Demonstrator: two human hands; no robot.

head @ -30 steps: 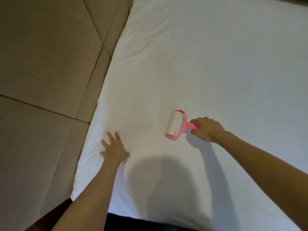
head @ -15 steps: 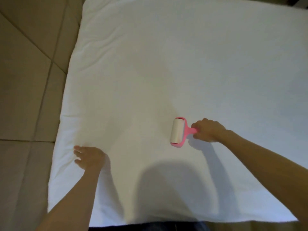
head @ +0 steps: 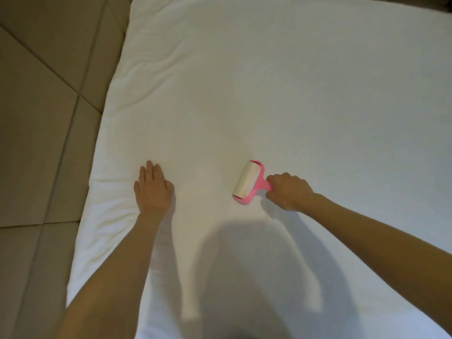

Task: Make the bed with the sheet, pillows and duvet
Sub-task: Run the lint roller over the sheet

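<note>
Beige panels (head: pixel 36 118) at far left; white sheet (head: pixel 269 81) already spread on bed, few creases nr its left edge. Left hand (head: pixel 152 189) lies flat on sheet, fingers straight. Pink lint roller (head: pixel 247 183) rests on sheet, handle gripped by right hand (head: pixel 288 192). Pillows & duvet not in view, prob still to do

i count one white sheet (head: pixel 293 94) under both hands, one pink lint roller (head: pixel 247 182) gripped in the right hand (head: pixel 289 192), and one left hand (head: pixel 152 189) flat beside it: two hands.
</note>
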